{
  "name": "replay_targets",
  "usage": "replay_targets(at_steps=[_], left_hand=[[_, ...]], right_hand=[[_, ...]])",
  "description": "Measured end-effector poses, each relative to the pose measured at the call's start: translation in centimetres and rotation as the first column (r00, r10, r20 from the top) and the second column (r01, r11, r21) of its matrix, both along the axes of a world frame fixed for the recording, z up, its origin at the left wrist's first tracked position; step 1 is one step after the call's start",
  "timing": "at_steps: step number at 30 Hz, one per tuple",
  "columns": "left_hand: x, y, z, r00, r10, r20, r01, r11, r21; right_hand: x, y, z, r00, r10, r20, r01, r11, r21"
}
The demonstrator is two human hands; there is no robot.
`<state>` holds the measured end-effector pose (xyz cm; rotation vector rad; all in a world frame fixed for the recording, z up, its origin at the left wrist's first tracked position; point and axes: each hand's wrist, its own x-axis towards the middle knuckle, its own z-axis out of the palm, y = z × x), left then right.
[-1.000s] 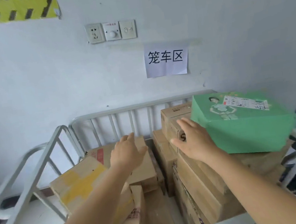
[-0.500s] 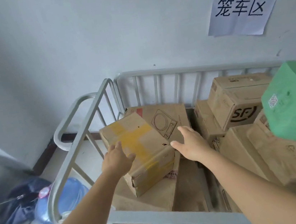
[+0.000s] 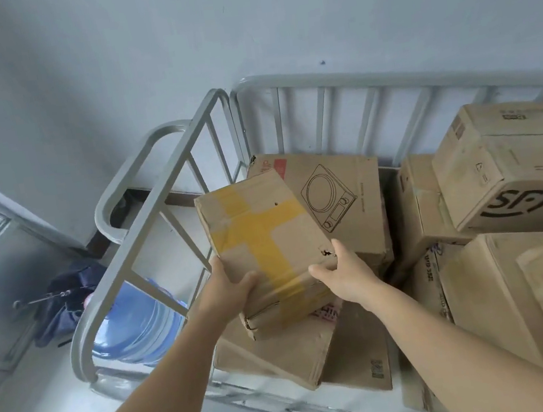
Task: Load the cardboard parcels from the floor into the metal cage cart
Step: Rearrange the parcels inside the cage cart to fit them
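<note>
A cardboard parcel with yellow tape (image 3: pixel 260 238) lies tilted on other boxes in the left part of the grey metal cage cart (image 3: pixel 169 171). My left hand (image 3: pixel 227 287) grips its near left corner, thumb on top. My right hand (image 3: pixel 343 267) holds its near right edge. Behind it lies a flat box with a cooker drawing (image 3: pixel 334 194). An SF-marked box (image 3: pixel 514 170) tops the stack on the right. Two flat boxes (image 3: pixel 282 349) lie under the taped parcel.
A blue water jug (image 3: pixel 140 323) stands on the floor just outside the cart's left rail. A dark bag (image 3: pixel 64 295) lies further left by the wall. The white wall stands right behind the cart.
The view has swung down and left. Both hands moved from open above the boxes onto the yellow-taped parcel and closed on its near end.
</note>
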<state>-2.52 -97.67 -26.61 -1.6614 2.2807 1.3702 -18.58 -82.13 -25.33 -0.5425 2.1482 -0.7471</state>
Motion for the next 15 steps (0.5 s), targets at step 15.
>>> replay_targets(at_steps=[15], left_hand=[[-17.3,-2.7,-0.4,0.988,-0.128,-0.091,0.123,0.991,-0.057]], right_hand=[[-14.0,-0.9,-1.2,0.955,-0.290,-0.063,0.282,0.953,-0.113]])
